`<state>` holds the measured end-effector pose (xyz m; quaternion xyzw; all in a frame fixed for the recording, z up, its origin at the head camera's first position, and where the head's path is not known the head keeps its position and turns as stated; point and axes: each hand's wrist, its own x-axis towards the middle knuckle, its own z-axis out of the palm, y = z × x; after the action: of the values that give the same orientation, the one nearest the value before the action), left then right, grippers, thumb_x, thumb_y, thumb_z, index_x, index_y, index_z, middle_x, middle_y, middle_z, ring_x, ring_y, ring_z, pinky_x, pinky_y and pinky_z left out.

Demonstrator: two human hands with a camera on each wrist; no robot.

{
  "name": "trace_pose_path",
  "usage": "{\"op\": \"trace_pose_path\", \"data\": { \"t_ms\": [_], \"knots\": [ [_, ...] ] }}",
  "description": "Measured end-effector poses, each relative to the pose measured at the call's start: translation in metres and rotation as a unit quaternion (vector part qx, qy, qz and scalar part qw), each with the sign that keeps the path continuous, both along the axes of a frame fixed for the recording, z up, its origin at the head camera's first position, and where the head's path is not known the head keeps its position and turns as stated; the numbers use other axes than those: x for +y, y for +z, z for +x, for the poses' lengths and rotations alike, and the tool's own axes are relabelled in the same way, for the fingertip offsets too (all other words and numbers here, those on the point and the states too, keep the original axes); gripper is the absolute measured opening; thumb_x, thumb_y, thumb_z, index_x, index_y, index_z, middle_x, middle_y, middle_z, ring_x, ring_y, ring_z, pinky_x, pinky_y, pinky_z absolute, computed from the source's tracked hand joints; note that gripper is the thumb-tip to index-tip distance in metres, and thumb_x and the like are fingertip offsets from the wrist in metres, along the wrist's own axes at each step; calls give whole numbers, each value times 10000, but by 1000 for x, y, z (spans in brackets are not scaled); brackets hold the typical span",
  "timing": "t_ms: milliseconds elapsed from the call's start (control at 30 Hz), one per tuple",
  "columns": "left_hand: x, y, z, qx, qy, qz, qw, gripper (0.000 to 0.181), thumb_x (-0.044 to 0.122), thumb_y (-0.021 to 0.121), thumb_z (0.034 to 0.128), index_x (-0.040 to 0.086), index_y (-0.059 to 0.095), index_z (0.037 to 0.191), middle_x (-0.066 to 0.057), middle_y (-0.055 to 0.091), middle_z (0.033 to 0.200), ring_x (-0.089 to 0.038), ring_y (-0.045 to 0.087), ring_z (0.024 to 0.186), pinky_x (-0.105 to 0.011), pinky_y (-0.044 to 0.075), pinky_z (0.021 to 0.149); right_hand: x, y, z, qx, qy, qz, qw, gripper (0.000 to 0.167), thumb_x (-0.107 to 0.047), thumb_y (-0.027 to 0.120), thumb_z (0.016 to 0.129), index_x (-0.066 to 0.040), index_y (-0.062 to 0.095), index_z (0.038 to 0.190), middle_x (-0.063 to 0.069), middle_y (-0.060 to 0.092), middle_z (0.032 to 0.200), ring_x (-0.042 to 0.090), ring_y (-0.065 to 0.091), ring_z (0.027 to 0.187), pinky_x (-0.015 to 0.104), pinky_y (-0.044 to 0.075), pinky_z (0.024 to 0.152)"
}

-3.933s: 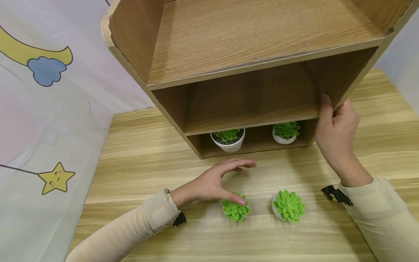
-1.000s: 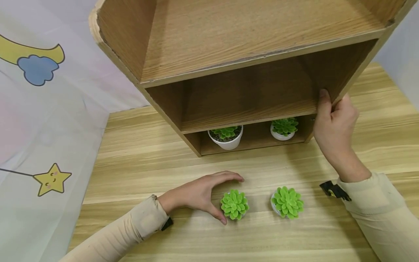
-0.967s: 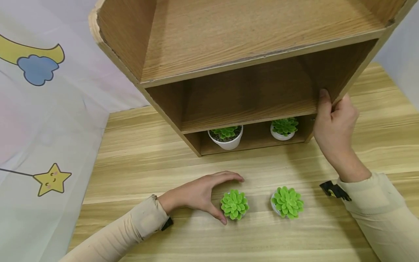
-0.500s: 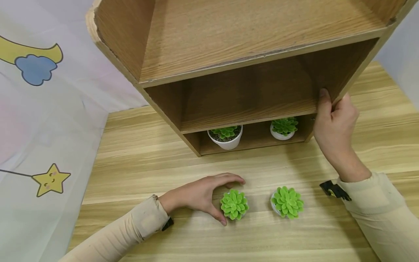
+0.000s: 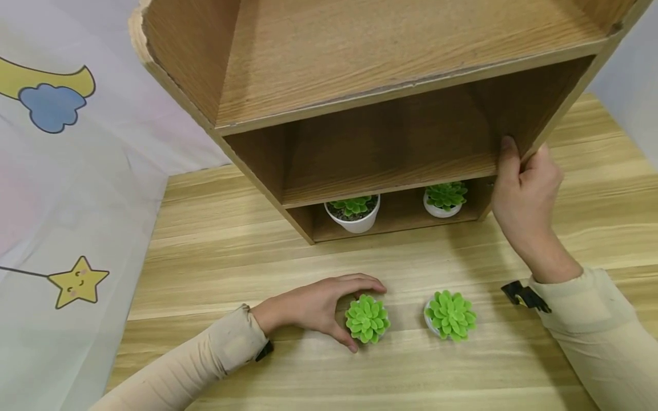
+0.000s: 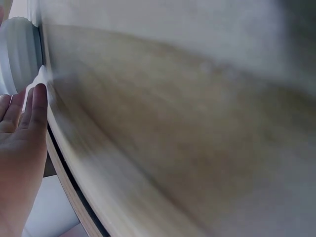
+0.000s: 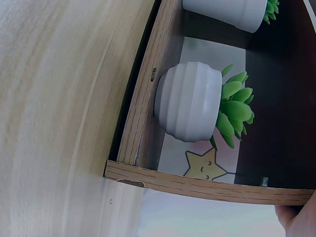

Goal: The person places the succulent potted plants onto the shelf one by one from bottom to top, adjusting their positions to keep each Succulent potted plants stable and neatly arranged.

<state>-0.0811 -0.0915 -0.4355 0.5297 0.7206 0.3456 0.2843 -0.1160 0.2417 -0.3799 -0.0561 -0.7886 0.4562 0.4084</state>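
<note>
In the head view my left hand (image 5: pixel 321 305) curves beside the left small succulent (image 5: pixel 367 319), thumb in front and fingers behind. The left wrist view has the fingers close by a white ribbed pot (image 6: pixel 20 57); contact is unclear. To the right stands another green succulent (image 5: pixel 451 315). My right hand (image 5: pixel 529 211) grips the right side panel of the wooden shelf (image 5: pixel 406 91), thumb inside; part of that hand (image 7: pixel 302 219) shows at the right wrist view's corner. On the bottom shelf sit a wider white pot (image 5: pixel 358 222) and a ribbed pot with a succulent (image 7: pixel 190 101).
The wood-grain table (image 5: pixel 205 228) carries everything. A pale cloth (image 5: pixel 118 131) with a yellow star (image 5: pixel 79 282) and a blue cloud (image 5: pixel 53 108) hangs on the left. Another pale wall surface (image 5: pixel 632 91) rises at the right.
My left hand first drew back left from above the left succulent, then moved slightly right around its side. My right hand keeps its hold on the shelf. The head view has shifted slightly.
</note>
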Motion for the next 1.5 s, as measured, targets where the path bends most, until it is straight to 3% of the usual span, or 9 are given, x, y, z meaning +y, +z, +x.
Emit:
{"op": "trace_pose_path", "data": {
  "t_ms": [100,333,600,833,900,1500],
  "knots": [
    [0,-1,-1,50,-33,44,10000,975,368,916,674,112,400,1460,43,420,1456,-85,357,1344,-293,278,1110,0,1,-1,12,-17,-63,10000,266,-246,514,1015,-71,703,1085,133,715,964,-45,596,771,161,343,570],
    [2,-3,-2,22,-41,29,10000,957,363,916,675,105,416,1450,45,436,1442,-77,366,1335,-288,276,1110,0,1,-2,-156,-55,-88,9998,290,-216,513,1017,0,691,1092,148,709,969,-43,583,775,172,345,588],
    [2,-4,-2,57,-75,-29,10000,900,352,912,686,112,449,1419,56,453,1424,-68,372,1327,-277,284,1103,-1,0,-3,-249,-98,-273,9993,273,-212,529,1011,-25,699,1112,131,712,1005,-34,601,835,149,389,662],
    [3,-4,-1,-20,-61,-60,10000,857,309,923,680,117,478,1386,76,476,1392,-54,393,1303,-268,298,1093,0,0,-3,15,31,8,10000,288,-217,511,1020,-8,697,1087,139,712,976,-26,593,799,153,366,622],
    [3,-3,0,-39,-46,-95,9999,849,304,924,680,120,483,1381,81,480,1388,-51,396,1299,-266,299,1091,-1,0,-4,2,-32,-117,9999,267,-228,527,1013,-44,709,1078,117,715,971,-26,592,788,152,360,620],
    [4,-4,0,-133,-39,-198,9997,805,243,918,699,118,496,1373,65,494,1380,-61,415,1284,-262,297,1090,0,0,-2,72,49,-80,9999,270,-217,516,1020,-31,697,1093,128,713,987,-22,612,825,151,374,627]
  ]
}}
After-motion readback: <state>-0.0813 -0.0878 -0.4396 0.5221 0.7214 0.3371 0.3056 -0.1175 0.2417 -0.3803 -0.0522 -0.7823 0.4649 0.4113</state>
